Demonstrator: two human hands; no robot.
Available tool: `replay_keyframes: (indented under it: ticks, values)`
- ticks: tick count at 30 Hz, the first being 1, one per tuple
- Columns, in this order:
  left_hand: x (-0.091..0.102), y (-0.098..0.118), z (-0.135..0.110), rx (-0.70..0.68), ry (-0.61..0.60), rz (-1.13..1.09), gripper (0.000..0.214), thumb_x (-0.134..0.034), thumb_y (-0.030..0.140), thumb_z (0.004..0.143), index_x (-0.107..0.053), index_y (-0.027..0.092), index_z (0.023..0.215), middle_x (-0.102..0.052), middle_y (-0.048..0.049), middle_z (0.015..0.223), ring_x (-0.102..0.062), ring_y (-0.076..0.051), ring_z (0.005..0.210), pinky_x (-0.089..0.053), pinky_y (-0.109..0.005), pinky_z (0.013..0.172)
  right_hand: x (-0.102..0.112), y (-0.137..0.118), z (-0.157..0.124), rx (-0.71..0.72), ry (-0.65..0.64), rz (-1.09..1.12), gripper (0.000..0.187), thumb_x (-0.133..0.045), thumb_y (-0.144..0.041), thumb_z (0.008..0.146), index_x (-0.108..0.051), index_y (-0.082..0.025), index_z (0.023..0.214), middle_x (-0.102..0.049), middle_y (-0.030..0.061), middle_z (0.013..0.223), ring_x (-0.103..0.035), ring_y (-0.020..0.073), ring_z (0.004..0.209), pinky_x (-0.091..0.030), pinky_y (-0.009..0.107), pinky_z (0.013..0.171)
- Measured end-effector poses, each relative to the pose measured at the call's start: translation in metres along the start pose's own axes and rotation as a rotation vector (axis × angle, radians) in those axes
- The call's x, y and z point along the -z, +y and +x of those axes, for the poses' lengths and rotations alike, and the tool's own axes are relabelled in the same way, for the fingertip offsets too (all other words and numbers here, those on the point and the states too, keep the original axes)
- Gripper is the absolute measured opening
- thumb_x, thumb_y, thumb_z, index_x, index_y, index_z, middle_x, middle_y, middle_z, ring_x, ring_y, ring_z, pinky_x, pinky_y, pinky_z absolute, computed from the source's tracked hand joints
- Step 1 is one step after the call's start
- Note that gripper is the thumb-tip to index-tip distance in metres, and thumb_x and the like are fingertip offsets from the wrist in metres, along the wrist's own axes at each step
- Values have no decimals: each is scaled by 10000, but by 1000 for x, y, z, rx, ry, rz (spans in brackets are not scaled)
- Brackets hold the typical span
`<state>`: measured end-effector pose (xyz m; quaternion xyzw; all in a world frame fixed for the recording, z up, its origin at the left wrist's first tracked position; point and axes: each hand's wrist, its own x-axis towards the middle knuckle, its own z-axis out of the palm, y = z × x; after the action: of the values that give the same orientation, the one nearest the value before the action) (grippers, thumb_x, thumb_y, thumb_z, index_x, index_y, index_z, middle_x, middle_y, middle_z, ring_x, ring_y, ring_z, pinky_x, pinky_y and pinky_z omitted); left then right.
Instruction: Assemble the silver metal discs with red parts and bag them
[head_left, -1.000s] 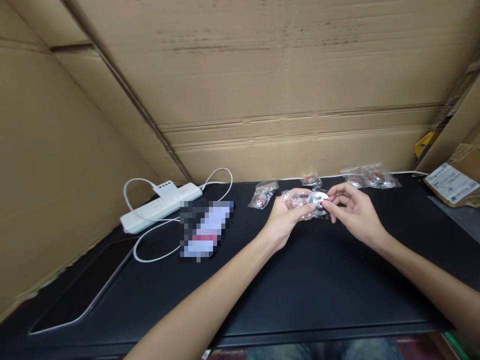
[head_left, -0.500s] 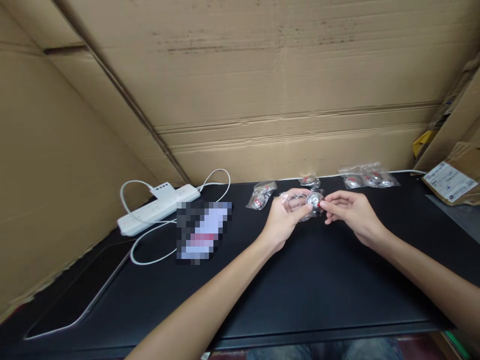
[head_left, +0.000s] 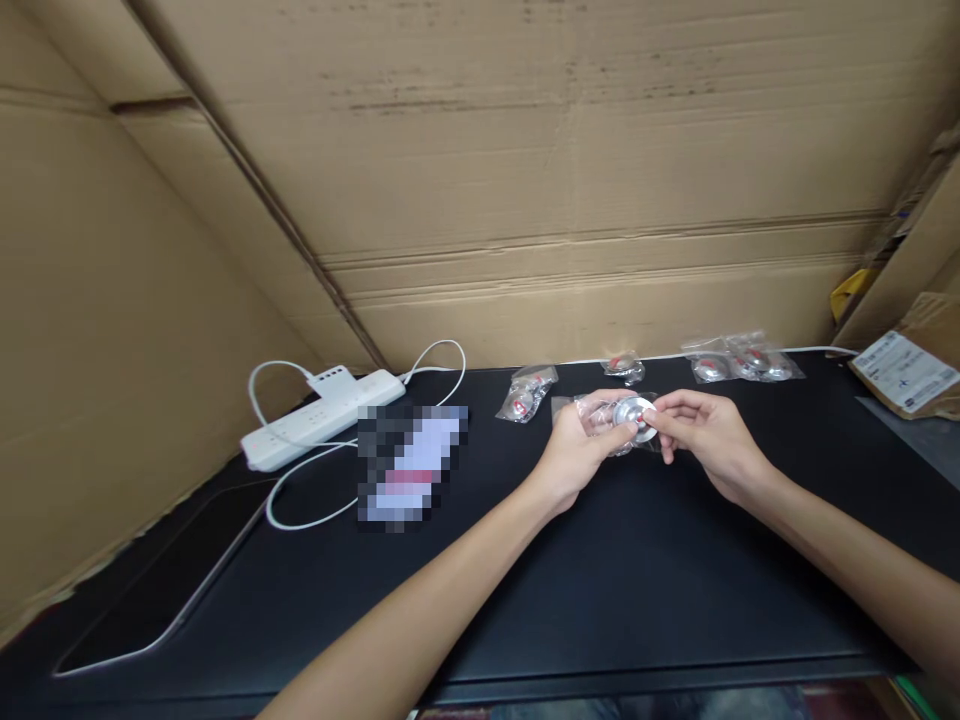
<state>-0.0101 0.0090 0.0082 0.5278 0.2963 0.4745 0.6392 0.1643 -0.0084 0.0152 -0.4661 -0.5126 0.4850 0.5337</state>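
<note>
Over the black table (head_left: 600, 600), both hands meet at a small clear plastic bag (head_left: 592, 415) and a round silver disc with a red spot (head_left: 632, 415). My left hand (head_left: 574, 450) is closed on the bag, fingers pinched round its edge. My right hand (head_left: 701, 435) pinches the silver disc at the bag's mouth, thumb and forefinger together. Whether the disc is inside the bag or just outside it I cannot tell.
Further bagged silver discs lie at the back: one pair (head_left: 523, 392), a single one (head_left: 624, 366), several more (head_left: 742, 362). A white power strip (head_left: 322, 418) with cable sits left beside a blurred phone-like item (head_left: 411, 465). Cardboard walls (head_left: 525, 180) enclose the table; a labelled parcel (head_left: 904, 372) rests right.
The hands stayed together at the bag and disc, shifting only slightly. The right fingers re-gripped the disc.
</note>
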Motion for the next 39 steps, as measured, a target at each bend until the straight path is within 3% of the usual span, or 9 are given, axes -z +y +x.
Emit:
replay_keyframes:
  ticks: [6,10,15,19,26,39]
  values:
    - [6,4,0,133,-88,-185,407,-793,217,763,-676,168,1149,-697,-95,1097,-655,-215,1023,-513,-360,909,5,-4,1,-32,-18,8,328,-878,-397,629,-712,-141,749,-566,-27,491,-455,79,367,-403,228,337]
    - [7,5,3,171,-79,-241,422,-770,174,783,-648,152,1187,-688,-113,1127,-652,-222,1041,-498,-388,951,8,-7,2,-63,-61,31,303,-861,-385,666,-733,-139,788,-551,-28,476,-462,86,398,-419,219,341]
    - [4,8,3,219,-9,-312,255,-732,147,807,-648,126,1048,-702,-124,1079,-676,-232,985,-500,-425,951,10,-9,2,-127,-102,62,314,-856,-385,678,-744,-128,820,-555,-25,498,-450,69,397,-415,205,351]
    - [4,10,3,246,-53,-415,186,-718,149,815,-641,133,984,-704,-116,1059,-676,-244,977,-481,-484,974,14,-9,2,-176,-89,87,330,-843,-397,699,-743,-122,850,-527,-37,484,-437,55,387,-395,187,353]
    - [5,11,3,117,-3,-210,222,-760,173,792,-703,103,995,-709,-103,1006,-648,-181,917,-462,-321,876,7,-7,1,-118,-15,104,337,-865,-379,655,-719,-135,835,-537,-36,496,-432,59,374,-366,187,322]
    - [-2,7,-2,205,-12,-192,397,-845,149,669,-720,111,1044,-727,-106,994,-672,-188,900,-510,-315,822,5,1,0,36,18,-47,333,-858,-414,645,-669,-154,733,-576,-13,628,-373,26,376,-243,178,311]
